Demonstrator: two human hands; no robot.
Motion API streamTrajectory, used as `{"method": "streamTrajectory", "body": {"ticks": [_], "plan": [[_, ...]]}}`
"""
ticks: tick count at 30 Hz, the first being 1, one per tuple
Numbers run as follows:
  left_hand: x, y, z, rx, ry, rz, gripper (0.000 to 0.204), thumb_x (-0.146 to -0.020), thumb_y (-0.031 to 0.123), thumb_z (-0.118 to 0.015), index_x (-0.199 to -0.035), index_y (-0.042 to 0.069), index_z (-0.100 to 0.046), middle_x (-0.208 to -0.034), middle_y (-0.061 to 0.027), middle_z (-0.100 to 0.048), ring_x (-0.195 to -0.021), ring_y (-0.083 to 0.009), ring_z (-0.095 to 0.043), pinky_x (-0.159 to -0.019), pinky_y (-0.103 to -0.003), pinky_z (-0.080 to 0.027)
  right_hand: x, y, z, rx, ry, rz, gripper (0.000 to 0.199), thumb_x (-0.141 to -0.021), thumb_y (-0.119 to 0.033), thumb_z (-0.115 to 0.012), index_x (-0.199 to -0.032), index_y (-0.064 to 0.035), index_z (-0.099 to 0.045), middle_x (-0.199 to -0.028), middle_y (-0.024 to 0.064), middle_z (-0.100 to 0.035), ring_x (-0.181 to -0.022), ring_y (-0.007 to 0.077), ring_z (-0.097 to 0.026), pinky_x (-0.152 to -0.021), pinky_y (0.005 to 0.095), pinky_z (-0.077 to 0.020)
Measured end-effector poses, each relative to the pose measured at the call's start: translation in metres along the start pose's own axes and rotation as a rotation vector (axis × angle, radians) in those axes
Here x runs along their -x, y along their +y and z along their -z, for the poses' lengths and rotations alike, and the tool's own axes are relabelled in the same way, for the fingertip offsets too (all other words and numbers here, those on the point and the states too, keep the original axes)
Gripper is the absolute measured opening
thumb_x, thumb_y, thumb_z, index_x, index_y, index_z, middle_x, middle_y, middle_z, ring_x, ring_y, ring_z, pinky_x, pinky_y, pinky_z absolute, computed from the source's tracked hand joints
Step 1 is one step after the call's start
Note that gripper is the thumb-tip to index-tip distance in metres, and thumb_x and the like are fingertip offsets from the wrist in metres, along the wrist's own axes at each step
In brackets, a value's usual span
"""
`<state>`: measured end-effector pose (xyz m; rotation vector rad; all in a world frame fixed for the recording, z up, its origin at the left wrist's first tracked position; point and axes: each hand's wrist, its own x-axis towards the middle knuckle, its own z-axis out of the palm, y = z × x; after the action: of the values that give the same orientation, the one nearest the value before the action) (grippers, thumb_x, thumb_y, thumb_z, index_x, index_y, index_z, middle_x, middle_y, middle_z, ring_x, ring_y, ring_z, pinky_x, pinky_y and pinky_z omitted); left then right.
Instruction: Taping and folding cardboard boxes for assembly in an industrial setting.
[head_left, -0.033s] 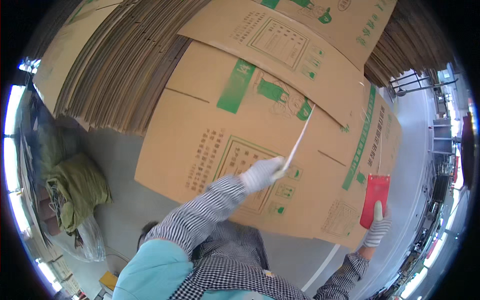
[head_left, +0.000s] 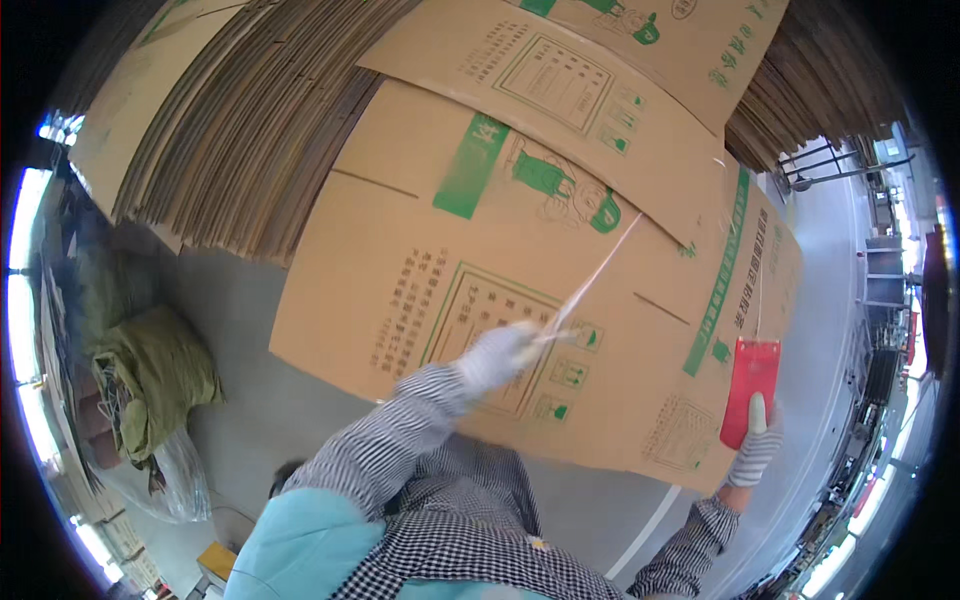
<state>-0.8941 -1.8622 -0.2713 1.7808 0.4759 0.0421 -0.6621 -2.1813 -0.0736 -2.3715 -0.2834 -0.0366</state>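
My left hand (head_left: 497, 358), in a white knit glove, is closed on a thin white strap (head_left: 595, 275). The strap runs up and right, taut, to beneath the edge of an upper cardboard sheet (head_left: 560, 85). Below it lies a large flattened carton (head_left: 390, 230) with green and dark printing. At the carton's right edge my right hand (head_left: 757, 450), in a striped glove, grips a flat red panel (head_left: 752, 385). Its thumb lies on the panel's face, while the other fingers are mostly hidden. Small marks line the panel's top edge.
A tall stack of flattened cartons (head_left: 230, 130) stands at the back left, another stack (head_left: 815, 90) at the back right. On the floor at left lie an olive-green sack (head_left: 160, 365) and a clear plastic bag (head_left: 180, 480). A metal rack (head_left: 830, 165) stands far right.
My left hand has moved left and slightly toward me, drawing the strap along at a lower slant. My right hand and the red panel have shifted slightly upward in view.
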Motion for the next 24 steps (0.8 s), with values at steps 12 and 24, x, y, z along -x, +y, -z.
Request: {"method": "streamTrajectory", "body": {"ticks": [12,24], "plan": [[0.691,-0.105,-0.052,0.076,0.796,1.502,0.031,-0.091,0.030,-0.053,-0.099,0.004,-0.069,-0.086,-0.0124,-0.070,-0.081,-0.0271,-0.067,-0.070,-0.041,-0.053,0.035,0.010,0.013,-0.180,-0.306,0.019,0.044,-0.089,-0.036,-0.068,-0.113,0.0009,-0.063,-0.092,0.0046,-0.065,-0.081,0.0131,-0.059,-0.075,0.0283,-0.0485],[0.339,-0.039,0.018,-0.329,-0.474,0.666,0.045,-0.096,0.042,-0.050,-0.093,0.002,-0.072,-0.073,-0.0101,-0.071,-0.072,-0.0216,-0.070,-0.069,-0.039,-0.057,0.072,-0.042,-0.015,-0.545,-0.592,0.006,0.043,-0.086,-0.029,-0.072,-0.113,0.0028,-0.063,-0.098,0.0077,-0.069,-0.087,0.0158,-0.066,-0.079,0.0295,-0.0538]]}}
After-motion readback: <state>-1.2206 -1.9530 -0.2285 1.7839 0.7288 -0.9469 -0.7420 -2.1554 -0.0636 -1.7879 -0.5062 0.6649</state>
